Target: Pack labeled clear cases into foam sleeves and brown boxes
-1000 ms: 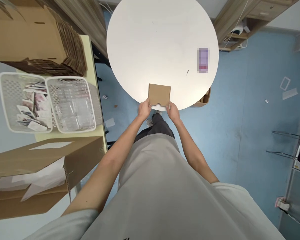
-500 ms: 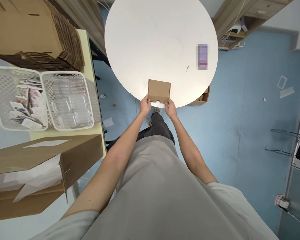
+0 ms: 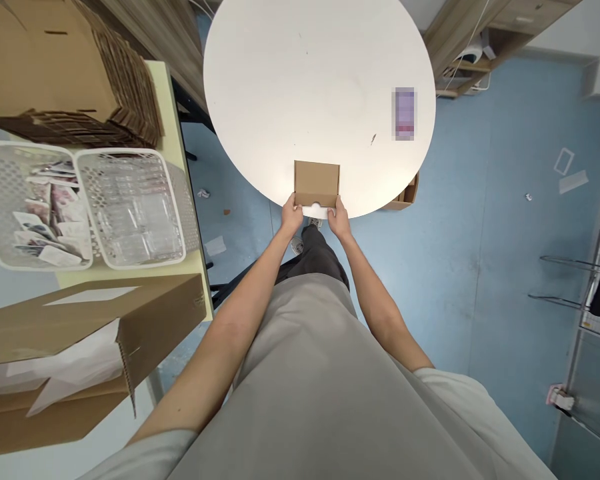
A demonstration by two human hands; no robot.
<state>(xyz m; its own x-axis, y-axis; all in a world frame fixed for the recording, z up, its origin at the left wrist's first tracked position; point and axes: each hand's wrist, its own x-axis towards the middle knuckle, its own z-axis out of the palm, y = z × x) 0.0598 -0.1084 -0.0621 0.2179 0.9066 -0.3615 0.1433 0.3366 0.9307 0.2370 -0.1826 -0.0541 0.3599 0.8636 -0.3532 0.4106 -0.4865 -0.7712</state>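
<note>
Through my remote view I have the small cardboard box (image 3: 317,179) at the near rim of the round white desk (image 3: 320,87), directly in front of the body. My left hand (image 3: 292,216) is closed on its near left corner and my right hand (image 3: 339,219) on its near right corner, so it is gripped from both sides; how far the fingers reach underneath I cannot tell. Whether it rests fully on the desk or is slightly raised, I can't make out either.

By its look I'd expect it to be light and fairly stiff, and the matte brown board should hold well against the fingers rather than slide. Anything inside is hidden, so I wouldn't swear to the weight. I judge it sturdy along the folds and weaker in the middle of the top panel, where a hard push could dent it. The side edges and near corners seem the best hold to me, with even, moderate pressure from both sides. I'd leave the half-round notch (image 3: 317,203) in the near edge free, since the board there would probably bend first
</note>
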